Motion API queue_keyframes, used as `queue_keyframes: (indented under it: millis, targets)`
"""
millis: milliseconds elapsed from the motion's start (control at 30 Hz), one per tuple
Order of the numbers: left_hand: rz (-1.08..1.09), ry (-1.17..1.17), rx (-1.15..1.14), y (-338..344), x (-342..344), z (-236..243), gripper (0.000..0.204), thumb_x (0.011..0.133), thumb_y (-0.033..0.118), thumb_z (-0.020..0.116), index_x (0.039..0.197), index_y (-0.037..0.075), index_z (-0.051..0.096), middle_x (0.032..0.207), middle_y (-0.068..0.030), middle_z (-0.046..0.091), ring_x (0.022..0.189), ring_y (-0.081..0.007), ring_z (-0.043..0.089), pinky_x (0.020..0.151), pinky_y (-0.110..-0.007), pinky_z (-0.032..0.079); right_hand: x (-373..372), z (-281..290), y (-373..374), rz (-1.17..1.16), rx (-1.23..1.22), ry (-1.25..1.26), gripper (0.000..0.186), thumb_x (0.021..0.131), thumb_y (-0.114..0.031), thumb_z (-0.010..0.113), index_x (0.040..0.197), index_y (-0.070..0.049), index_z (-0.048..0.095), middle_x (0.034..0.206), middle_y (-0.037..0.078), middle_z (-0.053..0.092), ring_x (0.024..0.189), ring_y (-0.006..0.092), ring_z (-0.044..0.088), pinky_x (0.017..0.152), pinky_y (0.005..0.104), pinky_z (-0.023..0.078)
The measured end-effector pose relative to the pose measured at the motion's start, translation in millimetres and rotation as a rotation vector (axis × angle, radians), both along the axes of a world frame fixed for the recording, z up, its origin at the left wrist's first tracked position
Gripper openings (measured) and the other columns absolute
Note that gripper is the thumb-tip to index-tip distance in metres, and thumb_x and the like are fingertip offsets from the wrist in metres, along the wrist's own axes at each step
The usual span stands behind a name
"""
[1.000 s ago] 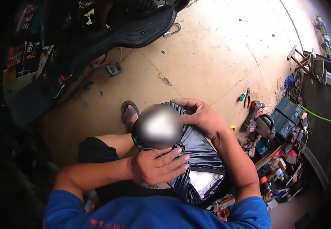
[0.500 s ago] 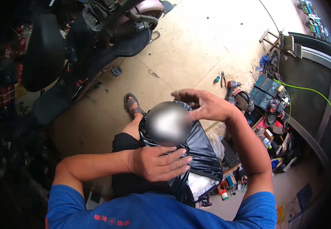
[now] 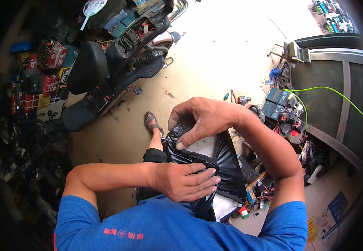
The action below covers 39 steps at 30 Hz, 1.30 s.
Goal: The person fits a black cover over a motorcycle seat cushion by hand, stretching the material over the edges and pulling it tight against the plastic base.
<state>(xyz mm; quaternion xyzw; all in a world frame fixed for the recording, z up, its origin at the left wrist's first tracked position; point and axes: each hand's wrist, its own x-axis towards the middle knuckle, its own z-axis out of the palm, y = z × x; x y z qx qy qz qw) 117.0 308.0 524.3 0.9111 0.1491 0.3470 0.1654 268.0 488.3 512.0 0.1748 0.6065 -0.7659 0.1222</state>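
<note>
On my lap lies a glossy black cover with pale white material showing through its opening and at its near end. My left hand rests flat across the middle of the cover, fingers stretched out and pointing right. At the far left edge, my right hand curls round the black material. Its thumb presses on the upper side, and its other fingertips are partly hidden behind that edge.
A partly dismantled scooter stands at the far left, near stacked boxes. On the right, tools and loose parts crowd round a blue toolbox. Beyond them are a small wooden stool and a green hose.
My right hand has come nearer and left, its raised fingers now curled round the cover's far edge. My left hand stays flat on the cover. The view has shifted, showing more boxes at left.
</note>
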Motion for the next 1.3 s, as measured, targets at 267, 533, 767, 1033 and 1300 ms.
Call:
queue_keyframes:
  millis: [267, 533, 767, 1033, 1300]
  targets:
    - [0.036, 0.035, 0.060, 3, 47, 61, 0.034, 0.098, 0.018, 0.063, 0.125, 0.001, 0.077, 0.132, -0.0150, 0.078, 0.121, -0.0286, 0.074, 0.104, -0.042, 0.061, 34, 79, 1, 0.036, 0.138, 0.003, 0.054, 0.083, -0.036, 0.088, 0.119, 0.000, 0.072, 0.093, 0.012, 0.075, 0.087, 0.0223, 0.071, 0.082, 0.0381, 0.058]
    - [0.142, 0.072, 0.067, 5, 76, 98, 0.025, 0.105, 0.022, 0.064, 0.124, 0.013, 0.078, 0.133, -0.0063, 0.079, 0.120, -0.0224, 0.076, 0.110, -0.052, 0.055, 40, 125, 23, 0.230, 0.149, -0.161, 0.041, 0.086, -0.024, 0.090, 0.115, 0.001, 0.077, 0.100, 0.010, 0.081, 0.093, 0.0181, 0.075, 0.084, 0.0347, 0.060]
    - [0.184, -0.008, 0.141, 24, 62, 93, 0.028, 0.099, 0.022, 0.064, 0.119, 0.010, 0.079, 0.131, -0.0086, 0.080, 0.119, -0.0237, 0.075, 0.101, -0.048, 0.060, 0, 93, 55, 0.321, -0.249, -0.192, 0.028, 0.085, -0.013, 0.097, 0.105, -0.003, 0.080, 0.093, 0.005, 0.081, 0.084, 0.0120, 0.074, 0.076, 0.0309, 0.061]
    - [0.248, 0.008, 0.155, 74, 12, 106, 0.027, 0.102, 0.022, 0.067, 0.126, 0.016, 0.079, 0.136, -0.0046, 0.079, 0.119, -0.0186, 0.074, 0.110, -0.054, 0.050, -46, 141, 107, 0.405, 0.430, -0.130, 0.055, 0.084, -0.038, 0.098, 0.117, 0.001, 0.079, 0.104, 0.013, 0.083, 0.096, 0.0223, 0.077, 0.088, 0.0371, 0.061]
    - [0.235, -0.006, 0.179, 130, -30, 114, 0.032, 0.098, 0.026, 0.063, 0.121, 0.010, 0.078, 0.135, -0.0072, 0.078, 0.115, -0.0198, 0.067, 0.094, -0.044, 0.054, -91, 149, 178, 0.413, 0.168, -0.020, 0.044, 0.086, -0.019, 0.098, 0.119, 0.003, 0.078, 0.103, 0.011, 0.083, 0.092, 0.0163, 0.077, 0.084, 0.0329, 0.063]
